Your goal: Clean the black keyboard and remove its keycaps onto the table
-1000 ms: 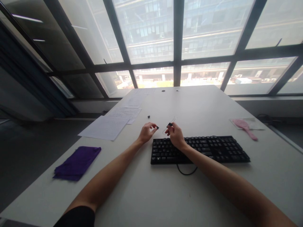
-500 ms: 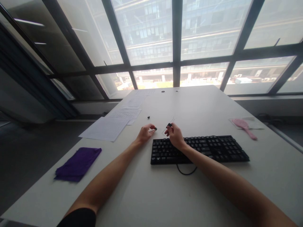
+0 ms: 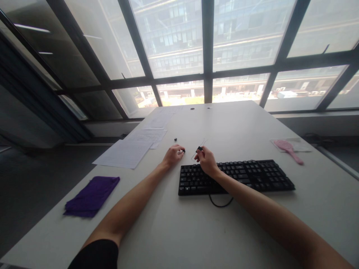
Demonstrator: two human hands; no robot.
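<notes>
A small black keycap [image 3: 183, 151] is pinched between the thumb and fingers of my left hand [image 3: 172, 156], just above the table. My right hand [image 3: 207, 160] is closed around a keycap puller [image 3: 199, 148], whose thin wire loops stick out at both ends. That hand's wrist hangs over the black keyboard [image 3: 252, 177]. Another small black piece [image 3: 175, 139], perhaps a keycap, lies on the table beyond my left hand. The keyboard's cable [image 3: 221, 206] curls out at its near edge.
Paper sheets [image 3: 126, 153] lie along the table's left edge, with a folded purple cloth [image 3: 91, 196] nearer me. A pink hairbrush [image 3: 288, 149] rests on a clear bag at the right. The white table [image 3: 174, 231] ends near tall windows.
The view has shifted very slightly. My left hand still pinches the keycap, now turned a little, and my right hand keeps the puller almost in place.
</notes>
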